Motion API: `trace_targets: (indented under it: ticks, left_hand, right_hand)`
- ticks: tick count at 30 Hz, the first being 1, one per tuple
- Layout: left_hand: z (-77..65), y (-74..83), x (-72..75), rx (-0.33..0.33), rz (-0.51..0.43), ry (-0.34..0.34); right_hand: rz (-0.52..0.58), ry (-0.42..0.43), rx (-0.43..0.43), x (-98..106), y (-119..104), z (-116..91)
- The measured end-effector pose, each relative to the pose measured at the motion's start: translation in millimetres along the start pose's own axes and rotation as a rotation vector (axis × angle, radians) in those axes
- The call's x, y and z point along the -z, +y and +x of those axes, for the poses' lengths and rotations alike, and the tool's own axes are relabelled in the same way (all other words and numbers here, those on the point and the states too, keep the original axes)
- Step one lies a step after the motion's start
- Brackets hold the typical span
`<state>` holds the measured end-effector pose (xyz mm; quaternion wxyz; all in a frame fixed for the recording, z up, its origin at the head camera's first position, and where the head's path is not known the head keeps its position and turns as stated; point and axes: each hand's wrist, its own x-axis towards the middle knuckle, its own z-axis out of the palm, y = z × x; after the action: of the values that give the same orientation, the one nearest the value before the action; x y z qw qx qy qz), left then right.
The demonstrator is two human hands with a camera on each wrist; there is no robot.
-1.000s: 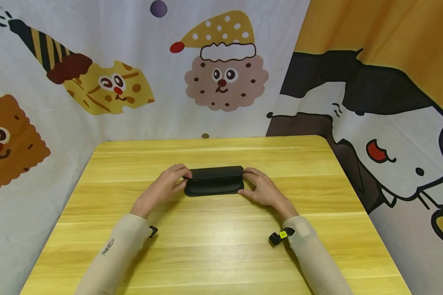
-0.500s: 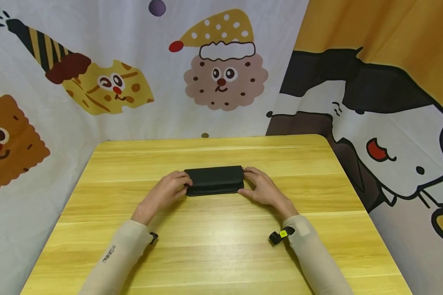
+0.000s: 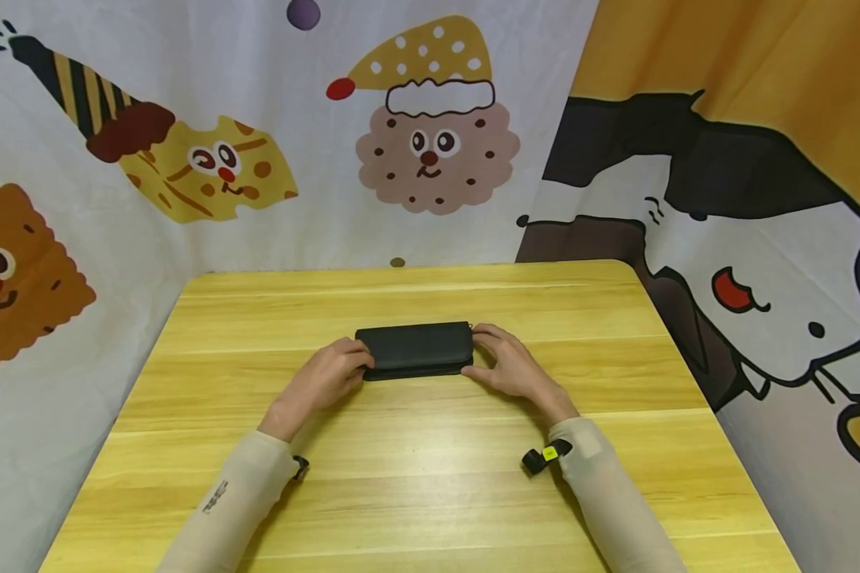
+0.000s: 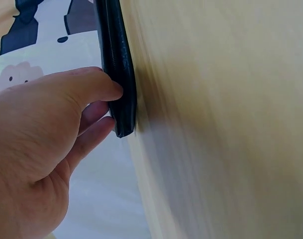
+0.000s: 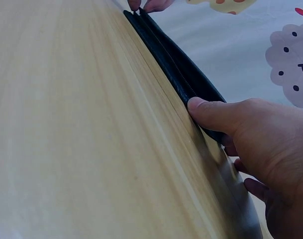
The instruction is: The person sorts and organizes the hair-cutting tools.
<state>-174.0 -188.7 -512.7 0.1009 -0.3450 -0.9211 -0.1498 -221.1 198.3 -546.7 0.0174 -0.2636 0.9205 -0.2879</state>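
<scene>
A long black wallet (image 3: 419, 348) lies flat near the middle of the table, its flap folded down over the front. My left hand (image 3: 324, 376) pinches the wallet's left end, with fingers over the flap's corner. In the left wrist view, its digits sit on both sides of the wallet (image 4: 119, 55), and a zipper runs along the edge. My right hand (image 3: 510, 368) holds the right end, thumb at the front corner and fingers at the back. The right wrist view shows a gap between the wallet's (image 5: 163, 52) layers and a zipper inside.
The wooden table (image 3: 430, 469) has rounded far corners. Behind it and at both sides hang cartoon-printed curtains (image 3: 258, 239). A black wrist camera (image 3: 537, 460) is strapped at the right sleeve, and a dark strap (image 3: 300, 467) shows at the left one.
The wallet's raised flap has come down toward me and now covers the front. My left hand has moved slightly forward and down with it. My right hand has stayed in place.
</scene>
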Motion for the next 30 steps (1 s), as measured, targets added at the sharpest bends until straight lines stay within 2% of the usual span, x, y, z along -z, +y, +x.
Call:
trace_targets:
  ticks: [6,13,18,24,30]
  left_hand:
    - [2.4,3.2,1.1,0.018,0.008,-0.021]
    - [7.1,8.1,7.4,0.078,-0.046,-0.04]
    - [17.2,9.5,7.9,0.121,-0.091,-0.036]
    - [30.4,8.2,3.2,0.193,-0.12,-0.098]
    - [42.0,7.4,-1.1,0.217,-0.114,-0.145]
  right_hand:
    - [-0.008,-0.003,-0.01,1.6,-0.5,0.1]
    - [0.001,-0.006,-0.004,1.5,0.4,1.0]
    - [-0.006,0.002,0.005,1.4,1.1,0.7]
    - [0.001,0.002,0.016,0.4,0.2,0.3]
    - [0.005,-0.004,0.005,0.9,-2.0,0.6]
